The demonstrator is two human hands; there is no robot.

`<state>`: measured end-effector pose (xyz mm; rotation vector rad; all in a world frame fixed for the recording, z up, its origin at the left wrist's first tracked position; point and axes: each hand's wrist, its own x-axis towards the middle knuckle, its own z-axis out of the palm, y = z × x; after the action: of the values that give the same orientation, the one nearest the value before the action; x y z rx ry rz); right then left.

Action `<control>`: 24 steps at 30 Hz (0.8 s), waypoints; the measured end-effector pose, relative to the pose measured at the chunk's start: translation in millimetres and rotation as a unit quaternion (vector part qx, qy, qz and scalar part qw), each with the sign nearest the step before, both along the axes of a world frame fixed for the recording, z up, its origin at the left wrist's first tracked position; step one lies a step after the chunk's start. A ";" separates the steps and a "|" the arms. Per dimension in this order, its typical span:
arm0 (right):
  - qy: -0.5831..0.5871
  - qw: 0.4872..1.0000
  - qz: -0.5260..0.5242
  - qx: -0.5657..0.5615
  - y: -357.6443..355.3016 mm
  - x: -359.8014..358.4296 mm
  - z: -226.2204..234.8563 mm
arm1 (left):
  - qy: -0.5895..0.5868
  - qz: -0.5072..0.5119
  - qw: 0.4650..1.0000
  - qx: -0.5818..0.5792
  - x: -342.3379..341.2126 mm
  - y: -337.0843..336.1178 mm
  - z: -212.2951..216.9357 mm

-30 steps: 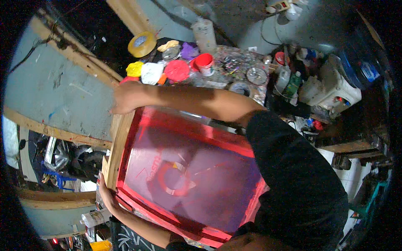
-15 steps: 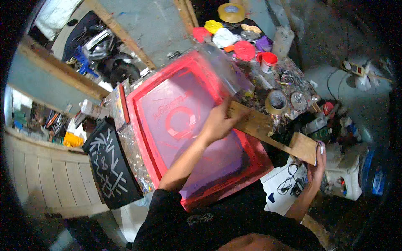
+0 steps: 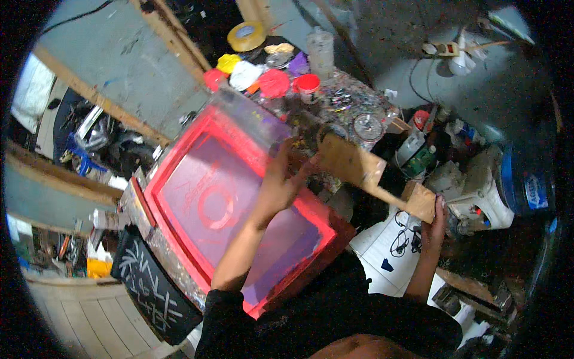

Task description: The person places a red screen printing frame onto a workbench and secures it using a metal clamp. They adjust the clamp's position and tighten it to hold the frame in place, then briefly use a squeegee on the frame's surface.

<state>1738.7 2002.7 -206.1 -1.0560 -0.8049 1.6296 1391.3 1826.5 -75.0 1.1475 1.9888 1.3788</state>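
A red-framed printing screen (image 3: 173, 170) with purple mesh and a ring design lies tilted on the bench in front of me. Above its right edge I hold a long wooden squeegee (image 3: 353, 164) by both ends. My left hand (image 3: 281, 179) grips the wide end over the screen's upper right corner. My right hand (image 3: 434, 222) grips the far end, off to the right of the screen.
Paint pots with yellow, white and red lids (image 3: 257, 78), a yellow tape roll (image 3: 246, 36) and a clear plastic cup (image 3: 321, 51) crowd the bench behind the screen. A black board with white marks (image 3: 149, 281) leans lower left. A white machine (image 3: 478, 191) and blue container (image 3: 526, 185) stand right.
One second ago both hands were on the screen's frame edges. Since then they have taken up the wooden squeegee, and my view has swung round over the bench.
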 end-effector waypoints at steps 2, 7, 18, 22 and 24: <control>0.018 1.000 -0.023 0.010 13.4 4.6 7.0 | 0.037 0.003 0.999 -0.010 -7.5 25.1 -2.0; -0.012 0.991 -0.113 0.070 87.6 -30.9 2.9 | 0.246 0.004 0.969 -0.029 -37.7 132.1 -58.7; -0.060 0.986 -0.101 0.123 232.7 -150.7 -82.6 | 0.394 -0.027 0.896 -0.201 -104.0 285.6 -174.3; -0.055 0.990 -0.085 0.095 239.5 -157.9 -96.7 | 0.389 -0.078 0.893 -0.211 -107.2 294.7 -187.3; -0.093 0.988 -0.084 0.086 243.6 -161.7 -99.5 | 0.378 -0.074 0.899 -0.210 -101.4 297.5 -187.7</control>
<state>1577.0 2246.4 -305.7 -1.1318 -0.9355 1.3106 1289.9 2124.0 -262.7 1.7246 2.4577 0.3759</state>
